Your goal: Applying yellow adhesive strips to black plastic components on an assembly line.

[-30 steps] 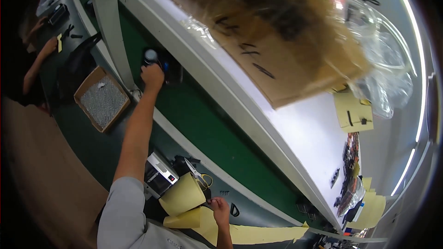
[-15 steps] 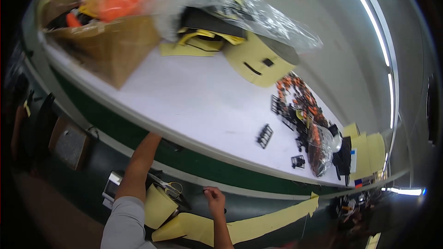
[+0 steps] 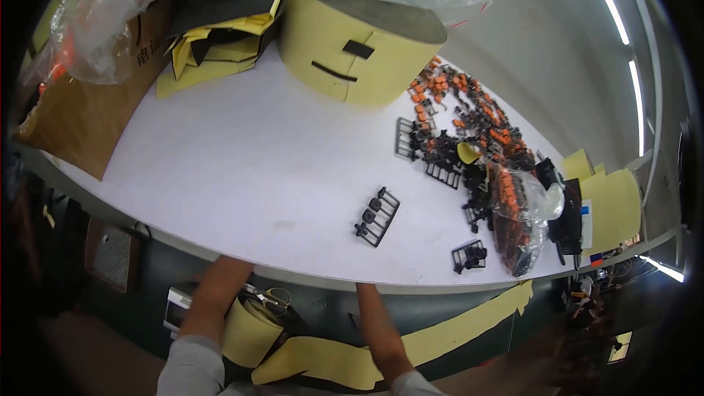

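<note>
Both my forearms reach in beneath the near edge of the white table (image 3: 220, 176), which hides both hands. My left forearm (image 3: 222, 290) passes under the edge at lower left. Farther right, my right forearm (image 3: 381, 326) does the same. What either hand touches or holds cannot be seen. Next to the left forearm, scissors (image 3: 273, 299) lie by a roll of yellow sheet material (image 3: 249, 334) below the table. On the tabletop above, a black plastic frame with small parts (image 3: 378, 217) lies by itself.
Orange and black parts (image 3: 480, 114) are heaped at right, beside a clear bag of parts (image 3: 513, 213). A large yellow roll (image 3: 345, 51) stands at the back; a brown carton (image 3: 103, 114) is at left. A loose yellow strip (image 3: 462, 326) runs below the table.
My right hand, seen earlier with bent fingers below the table edge, has gone under it. The view has shifted, and the tabletop parts appear closer.
</note>
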`<state>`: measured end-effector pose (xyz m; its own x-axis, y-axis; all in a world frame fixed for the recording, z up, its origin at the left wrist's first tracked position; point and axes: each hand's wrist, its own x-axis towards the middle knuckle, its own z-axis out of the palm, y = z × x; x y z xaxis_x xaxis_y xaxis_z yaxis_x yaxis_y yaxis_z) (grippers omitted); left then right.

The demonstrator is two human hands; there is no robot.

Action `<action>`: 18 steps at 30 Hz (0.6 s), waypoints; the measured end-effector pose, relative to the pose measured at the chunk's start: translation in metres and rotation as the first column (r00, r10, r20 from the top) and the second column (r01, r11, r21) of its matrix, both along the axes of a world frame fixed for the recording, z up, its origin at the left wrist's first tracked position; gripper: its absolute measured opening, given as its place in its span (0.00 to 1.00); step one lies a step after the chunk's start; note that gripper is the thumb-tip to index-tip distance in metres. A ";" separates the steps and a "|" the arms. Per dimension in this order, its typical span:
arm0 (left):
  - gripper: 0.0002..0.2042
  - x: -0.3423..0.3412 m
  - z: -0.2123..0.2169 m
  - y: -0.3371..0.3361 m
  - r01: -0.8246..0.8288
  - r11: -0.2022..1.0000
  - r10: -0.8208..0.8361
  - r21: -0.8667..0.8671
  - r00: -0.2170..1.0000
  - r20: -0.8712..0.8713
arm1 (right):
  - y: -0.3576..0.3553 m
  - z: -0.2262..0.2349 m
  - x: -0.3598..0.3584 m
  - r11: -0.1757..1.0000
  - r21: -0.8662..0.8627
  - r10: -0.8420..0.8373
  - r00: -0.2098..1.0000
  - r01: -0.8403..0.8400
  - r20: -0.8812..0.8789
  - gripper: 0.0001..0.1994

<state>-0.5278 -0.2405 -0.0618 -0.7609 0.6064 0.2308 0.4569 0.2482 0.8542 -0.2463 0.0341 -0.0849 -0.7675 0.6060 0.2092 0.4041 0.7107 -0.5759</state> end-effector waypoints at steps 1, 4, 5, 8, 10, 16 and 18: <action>0.18 0.016 0.036 0.029 -0.007 0.999 0.008 -0.037 1.000 0.019 | 0.005 0.004 -0.021 1.000 -0.012 0.029 1.000 -0.029 -0.004 0.18; 0.18 0.036 0.089 0.030 -0.022 0.992 0.029 -0.124 0.998 0.052 | 0.012 0.016 -0.053 0.994 -0.023 0.106 0.993 -0.107 -0.046 0.18; 0.17 0.042 0.101 0.028 -0.023 0.989 0.032 -0.145 0.998 0.059 | 0.014 0.021 -0.064 0.992 -0.018 0.126 0.990 -0.127 -0.064 0.19; 0.16 0.059 0.126 -0.005 -0.127 0.978 0.112 -0.166 0.989 -0.099 | 0.012 0.028 -0.082 0.986 0.014 0.167 0.980 -0.166 -0.107 0.19; 0.15 0.084 0.164 -0.035 -0.168 0.973 0.210 -0.159 0.931 0.300 | 0.004 0.030 -0.082 0.980 0.029 0.198 0.971 -0.196 -0.132 0.19; 0.10 0.128 0.201 -0.043 -0.116 0.992 0.124 -0.048 0.956 0.266 | -0.002 0.043 -0.112 0.970 0.144 0.220 0.959 -0.195 -0.179 0.20; 0.10 0.128 0.188 -0.017 -0.028 1.000 0.029 -0.010 0.975 0.222 | 0.002 0.052 -0.123 0.970 0.197 0.179 0.964 -0.140 -0.198 0.21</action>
<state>-0.3997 -0.2570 0.1258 -0.8097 0.5847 0.0504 0.2490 0.2645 0.9317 -0.3691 0.0359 -0.0332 -0.7769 0.4165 0.4722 0.1590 0.8555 -0.4928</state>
